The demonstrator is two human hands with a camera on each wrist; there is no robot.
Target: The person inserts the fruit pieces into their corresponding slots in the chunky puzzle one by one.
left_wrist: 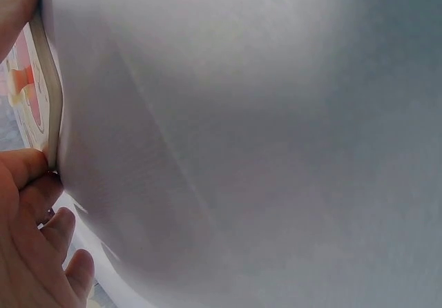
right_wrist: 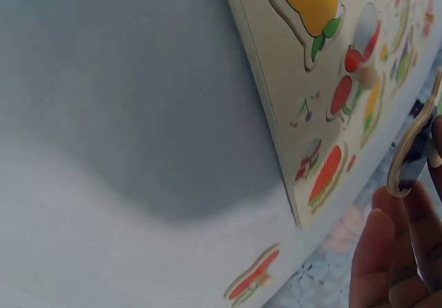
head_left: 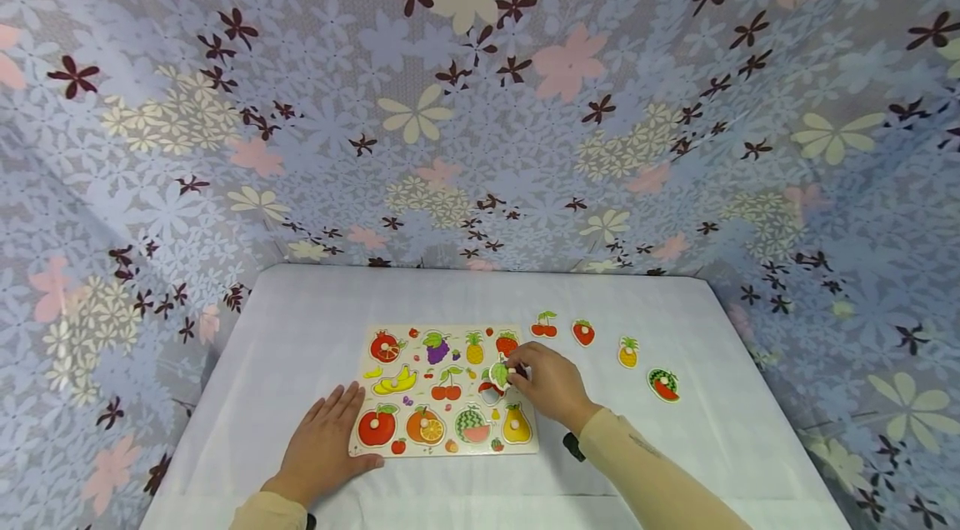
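Note:
A wooden fruit puzzle board (head_left: 427,451) lies on the white-covered table, with knobbed fruit pieces on it. My left hand (head_left: 321,440) rests at its lower left corner, fingers fairly straight along the side and thumb touching the bottom edge. Over the board's right part, my right hand (head_left: 553,384) pinches a puzzle piece (head_left: 500,374) with a green leaf and a dark area; its fruit cannot be made out. In the right wrist view that piece (right_wrist: 407,159) is tilted, edge-on, above the table. Below it in the head view is a partly covered slot with red and mirror-like patches.
Right of the board lie loose pieces: cherries (head_left: 544,325), a strawberry (head_left: 583,333), a pineapple (head_left: 628,352) and a watermelon (head_left: 663,386). Flower-patterned cloth (head_left: 480,138) stands behind the table and on both sides.

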